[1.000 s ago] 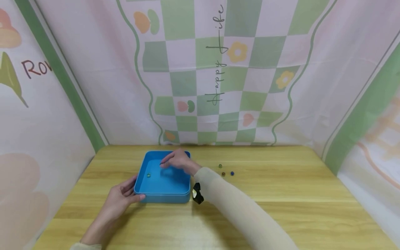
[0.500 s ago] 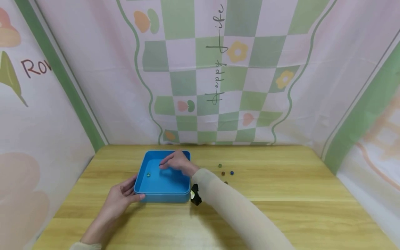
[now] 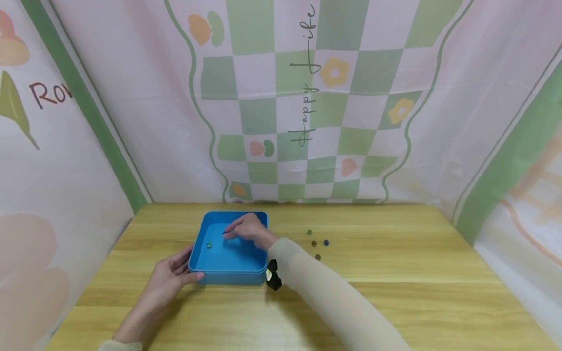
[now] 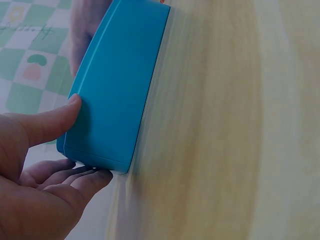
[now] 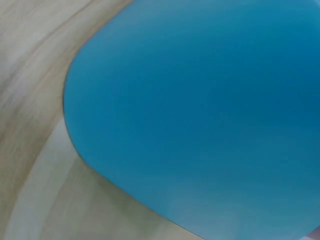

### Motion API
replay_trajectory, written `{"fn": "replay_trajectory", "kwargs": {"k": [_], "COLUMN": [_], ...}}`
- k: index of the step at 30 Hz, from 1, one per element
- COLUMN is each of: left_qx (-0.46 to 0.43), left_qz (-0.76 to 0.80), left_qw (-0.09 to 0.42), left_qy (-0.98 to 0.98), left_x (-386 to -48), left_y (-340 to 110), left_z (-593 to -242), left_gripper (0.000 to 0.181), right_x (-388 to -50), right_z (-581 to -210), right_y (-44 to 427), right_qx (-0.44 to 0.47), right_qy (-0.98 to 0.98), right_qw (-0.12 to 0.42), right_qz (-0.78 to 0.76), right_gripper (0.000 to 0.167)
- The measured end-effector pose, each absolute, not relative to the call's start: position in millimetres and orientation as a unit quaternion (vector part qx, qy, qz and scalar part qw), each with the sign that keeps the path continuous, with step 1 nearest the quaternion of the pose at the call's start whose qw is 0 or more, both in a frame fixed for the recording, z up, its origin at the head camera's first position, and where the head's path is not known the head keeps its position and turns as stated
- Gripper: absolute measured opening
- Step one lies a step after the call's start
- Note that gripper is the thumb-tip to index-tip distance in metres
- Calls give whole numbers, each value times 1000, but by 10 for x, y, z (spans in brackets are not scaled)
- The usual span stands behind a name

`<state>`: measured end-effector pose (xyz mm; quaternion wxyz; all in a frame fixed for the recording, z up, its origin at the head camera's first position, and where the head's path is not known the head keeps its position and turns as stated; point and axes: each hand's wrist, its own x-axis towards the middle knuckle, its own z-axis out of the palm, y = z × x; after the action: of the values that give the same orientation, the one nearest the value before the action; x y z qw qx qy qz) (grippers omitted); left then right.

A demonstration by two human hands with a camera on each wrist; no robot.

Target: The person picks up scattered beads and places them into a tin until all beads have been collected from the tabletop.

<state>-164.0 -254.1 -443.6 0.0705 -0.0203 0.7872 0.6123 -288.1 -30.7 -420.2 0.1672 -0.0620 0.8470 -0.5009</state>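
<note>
A shallow blue box (image 3: pixel 232 279) lies on the wooden table. My left hand (image 3: pixel 169 275) grips its near left corner. In the left wrist view the thumb (image 4: pixel 60 117) presses the front wall and the other fingers (image 4: pixel 90 182) lie against the adjoining side. Inside the box, at the left, rests a yellowish-green marble (image 3: pixel 209 245). My right hand (image 3: pixel 248 228) is over the box floor, thumb and forefinger together on a small dark marble, mostly hidden. The right wrist view shows mainly the blue box wall (image 5: pixel 190 125).
Right of the box lie a green marble (image 3: pixel 309 232), an amber marble (image 3: pixel 313 243), a blue marble (image 3: pixel 326 243) and a dark brown marble (image 3: pixel 318 257). A patterned curtain (image 3: pixel 294 112) hangs behind the wooden table (image 3: pixel 395 273).
My right forearm has shifted slightly left and down, uncovering the dark brown marble on the table. The right hand barely moved inside the box. The left hand and box stay put.
</note>
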Motion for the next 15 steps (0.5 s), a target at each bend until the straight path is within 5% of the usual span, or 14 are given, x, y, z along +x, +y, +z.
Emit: {"fn": "replay_trajectory", "kwargs": {"k": [15], "left_qx": [-24], "left_qz": [609], "left_qw": [71], "left_qy": [790], "left_x": [-1646], "left_y": [-2539], "left_z": [-4427], "left_gripper": [88], "right_x": [-2890], "right_z": [-4239], "right_y": [-333], "right_qx": [-50], "right_qy": [848], "right_qw": [165], "right_qz": [-500], "right_gripper": [10]}}
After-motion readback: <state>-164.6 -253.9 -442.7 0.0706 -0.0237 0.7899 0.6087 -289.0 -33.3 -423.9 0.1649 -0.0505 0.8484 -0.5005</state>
